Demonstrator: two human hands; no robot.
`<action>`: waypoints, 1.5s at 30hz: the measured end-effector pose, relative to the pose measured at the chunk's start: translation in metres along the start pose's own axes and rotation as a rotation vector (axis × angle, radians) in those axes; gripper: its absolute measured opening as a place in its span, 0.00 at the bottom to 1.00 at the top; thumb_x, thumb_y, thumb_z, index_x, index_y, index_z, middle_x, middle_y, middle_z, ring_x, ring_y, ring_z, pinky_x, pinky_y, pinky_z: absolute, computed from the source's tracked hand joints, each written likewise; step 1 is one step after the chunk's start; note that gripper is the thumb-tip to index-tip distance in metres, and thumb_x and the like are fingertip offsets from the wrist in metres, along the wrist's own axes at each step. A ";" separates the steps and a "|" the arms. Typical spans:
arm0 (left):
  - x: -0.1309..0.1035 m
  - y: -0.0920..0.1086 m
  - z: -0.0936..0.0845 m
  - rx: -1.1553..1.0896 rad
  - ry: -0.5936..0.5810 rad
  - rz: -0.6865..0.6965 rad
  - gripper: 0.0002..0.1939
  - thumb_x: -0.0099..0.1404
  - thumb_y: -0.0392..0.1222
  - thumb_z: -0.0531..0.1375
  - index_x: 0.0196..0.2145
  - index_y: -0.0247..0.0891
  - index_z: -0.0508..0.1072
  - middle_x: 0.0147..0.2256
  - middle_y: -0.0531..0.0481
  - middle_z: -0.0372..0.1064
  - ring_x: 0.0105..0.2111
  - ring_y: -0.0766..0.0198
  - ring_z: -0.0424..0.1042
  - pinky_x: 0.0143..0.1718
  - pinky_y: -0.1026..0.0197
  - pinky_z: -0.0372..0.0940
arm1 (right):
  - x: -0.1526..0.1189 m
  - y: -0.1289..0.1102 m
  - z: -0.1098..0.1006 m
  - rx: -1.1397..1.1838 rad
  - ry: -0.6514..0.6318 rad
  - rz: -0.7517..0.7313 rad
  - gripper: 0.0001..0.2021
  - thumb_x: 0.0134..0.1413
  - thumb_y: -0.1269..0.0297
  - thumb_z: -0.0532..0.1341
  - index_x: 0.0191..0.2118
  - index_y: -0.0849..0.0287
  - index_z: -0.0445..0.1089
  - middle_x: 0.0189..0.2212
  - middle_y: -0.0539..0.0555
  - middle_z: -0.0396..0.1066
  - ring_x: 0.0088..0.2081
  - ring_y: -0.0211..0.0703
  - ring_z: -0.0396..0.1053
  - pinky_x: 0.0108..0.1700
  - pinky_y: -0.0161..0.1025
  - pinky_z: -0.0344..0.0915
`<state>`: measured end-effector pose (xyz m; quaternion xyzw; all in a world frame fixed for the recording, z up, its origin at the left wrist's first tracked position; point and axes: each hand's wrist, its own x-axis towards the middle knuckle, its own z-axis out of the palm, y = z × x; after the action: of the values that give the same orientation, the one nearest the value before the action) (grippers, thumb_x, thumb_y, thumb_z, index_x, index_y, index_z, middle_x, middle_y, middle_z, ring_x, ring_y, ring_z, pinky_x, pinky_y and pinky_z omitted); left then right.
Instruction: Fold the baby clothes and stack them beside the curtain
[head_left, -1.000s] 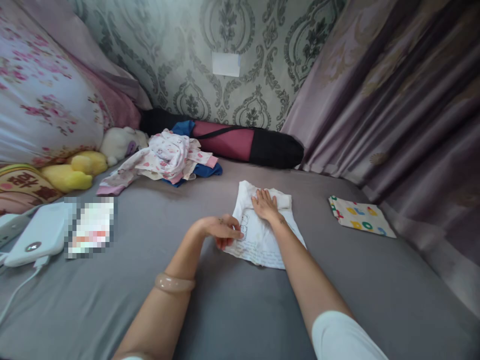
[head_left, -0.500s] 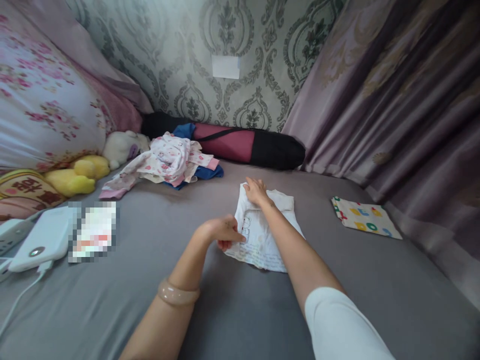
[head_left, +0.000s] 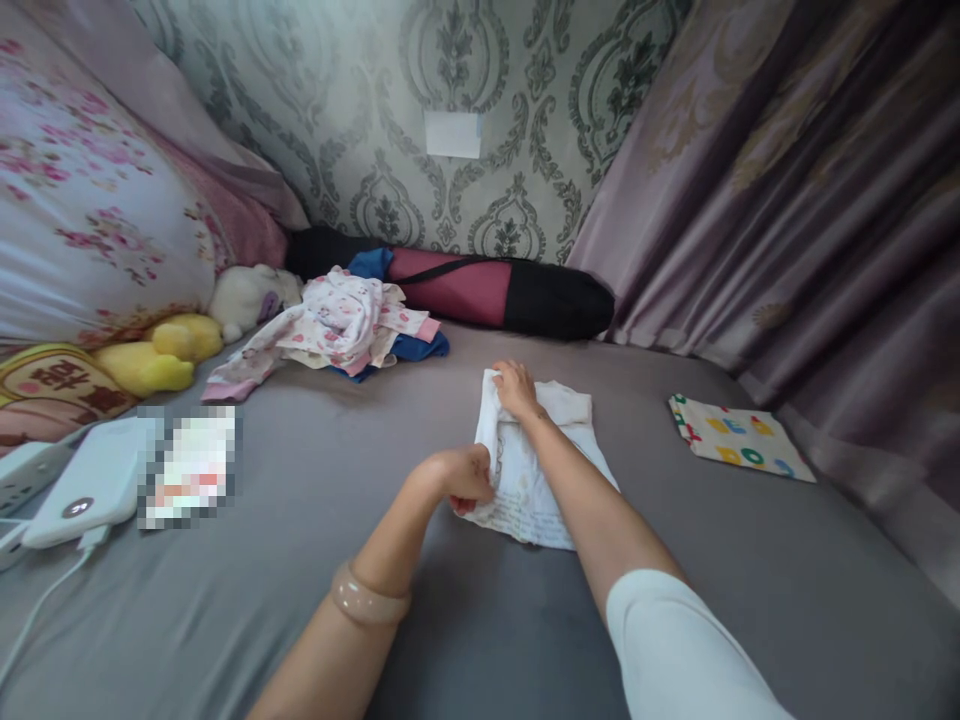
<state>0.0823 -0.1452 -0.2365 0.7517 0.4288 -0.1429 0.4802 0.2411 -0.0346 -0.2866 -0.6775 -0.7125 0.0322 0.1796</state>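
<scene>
A small white printed shirt (head_left: 536, 500) lies partly folded on the grey sheet in front of me. Its left side is turned inward in a narrow strip. My left hand (head_left: 469, 475), with a bangle on the wrist, is closed on the shirt's lower left edge. Higher up, my right hand (head_left: 516, 390) is closed on the top of the folded strip. My right forearm crosses over the shirt and hides part of its right side.
A heap of clothes (head_left: 345, 320) lies beyond on the left, against a maroon and black bag (head_left: 480, 290). To the right is a folded cloth with colourful letters (head_left: 742, 437). A white power bank (head_left: 94, 480), a cable and plush toys (head_left: 150, 355) are at the left.
My left hand has brought the shirt's left edge inward, so the strip now covers more of the print. My right hand stays near the top of the shirt.
</scene>
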 end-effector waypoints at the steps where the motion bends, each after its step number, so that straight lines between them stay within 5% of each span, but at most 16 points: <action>1: 0.002 0.000 0.001 0.020 0.001 -0.005 0.12 0.52 0.36 0.57 0.13 0.34 0.65 0.14 0.51 0.63 0.16 0.67 0.65 0.21 0.65 0.65 | 0.000 0.000 0.001 0.010 -0.008 0.001 0.15 0.62 0.70 0.53 0.50 0.60 0.70 0.48 0.58 0.70 0.51 0.48 0.64 0.54 0.40 0.56; 5: 0.001 -0.007 -0.003 -0.036 0.018 0.014 0.20 0.58 0.47 0.57 0.14 0.35 0.65 0.14 0.51 0.63 0.15 0.68 0.64 0.19 0.66 0.62 | -0.002 0.001 -0.006 0.040 0.007 0.030 0.19 0.65 0.68 0.46 0.56 0.64 0.65 0.53 0.60 0.68 0.54 0.44 0.63 0.56 0.37 0.55; 9: -0.004 -0.023 -0.018 -0.103 0.351 0.003 0.17 0.62 0.49 0.54 0.20 0.35 0.67 0.16 0.52 0.65 0.15 0.69 0.63 0.18 0.68 0.58 | -0.022 0.005 -0.014 -0.004 0.157 0.069 0.25 0.67 0.65 0.39 0.64 0.68 0.52 0.65 0.63 0.51 0.65 0.47 0.47 0.63 0.45 0.46; 13: 0.002 -0.038 -0.024 -0.153 0.615 -0.001 0.13 0.63 0.45 0.52 0.25 0.36 0.68 0.19 0.52 0.67 0.16 0.69 0.65 0.19 0.68 0.57 | -0.041 0.005 -0.007 -0.045 -0.169 -0.083 0.29 0.67 0.57 0.39 0.68 0.66 0.44 0.69 0.59 0.39 0.69 0.47 0.35 0.66 0.50 0.34; 17: 0.010 -0.046 -0.021 -0.220 0.569 -0.026 0.08 0.61 0.40 0.53 0.26 0.36 0.68 0.19 0.53 0.67 0.16 0.69 0.64 0.18 0.68 0.58 | -0.042 0.004 -0.014 -0.018 -0.395 -0.048 0.29 0.66 0.54 0.38 0.68 0.63 0.42 0.69 0.58 0.38 0.69 0.46 0.36 0.66 0.51 0.33; 21: 0.012 -0.056 -0.024 -0.259 0.546 -0.050 0.06 0.60 0.37 0.54 0.26 0.36 0.67 0.18 0.55 0.65 0.15 0.71 0.62 0.17 0.69 0.57 | -0.057 -0.011 -0.032 0.014 -0.293 -0.073 0.30 0.66 0.54 0.36 0.68 0.65 0.42 0.69 0.59 0.37 0.69 0.47 0.33 0.66 0.53 0.32; 25: 0.013 -0.066 -0.028 -0.296 0.595 -0.086 0.09 0.62 0.38 0.53 0.24 0.36 0.66 0.18 0.55 0.63 0.16 0.71 0.62 0.17 0.70 0.57 | -0.094 -0.038 -0.026 -0.017 -0.145 -0.221 0.32 0.66 0.54 0.38 0.68 0.70 0.42 0.69 0.60 0.36 0.69 0.46 0.29 0.67 0.49 0.29; 30: 0.013 -0.069 -0.029 -0.325 0.595 -0.129 0.11 0.63 0.39 0.52 0.24 0.35 0.66 0.18 0.54 0.63 0.15 0.71 0.61 0.17 0.70 0.56 | -0.121 -0.053 -0.011 -0.037 -0.280 -0.212 0.32 0.66 0.54 0.40 0.66 0.75 0.48 0.67 0.65 0.43 0.69 0.51 0.35 0.67 0.49 0.34; 35: 0.011 -0.070 -0.031 -0.329 0.605 -0.123 0.10 0.62 0.41 0.54 0.26 0.34 0.67 0.19 0.54 0.64 0.16 0.72 0.61 0.17 0.70 0.57 | -0.144 -0.067 -0.023 0.024 -0.196 -0.268 0.34 0.66 0.50 0.40 0.67 0.74 0.44 0.68 0.65 0.38 0.69 0.51 0.32 0.67 0.52 0.33; 41: 0.008 -0.065 -0.029 -0.342 0.627 -0.136 0.10 0.60 0.42 0.56 0.25 0.35 0.67 0.18 0.55 0.63 0.16 0.72 0.61 0.18 0.71 0.56 | -0.175 -0.083 -0.021 0.095 -0.319 -0.264 0.33 0.66 0.50 0.42 0.66 0.73 0.49 0.67 0.66 0.42 0.68 0.52 0.35 0.67 0.53 0.35; 45: 0.007 -0.062 -0.028 -0.332 0.621 -0.105 0.10 0.61 0.43 0.54 0.25 0.35 0.66 0.18 0.55 0.63 0.16 0.71 0.61 0.17 0.70 0.56 | -0.186 -0.083 -0.026 0.127 -0.245 -0.254 0.34 0.66 0.50 0.43 0.66 0.73 0.46 0.68 0.66 0.39 0.69 0.52 0.32 0.68 0.52 0.32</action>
<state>0.0327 -0.1077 -0.2643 0.6480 0.6097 0.1398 0.4346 0.1732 -0.2285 -0.2782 -0.5605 -0.8054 0.1364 0.1364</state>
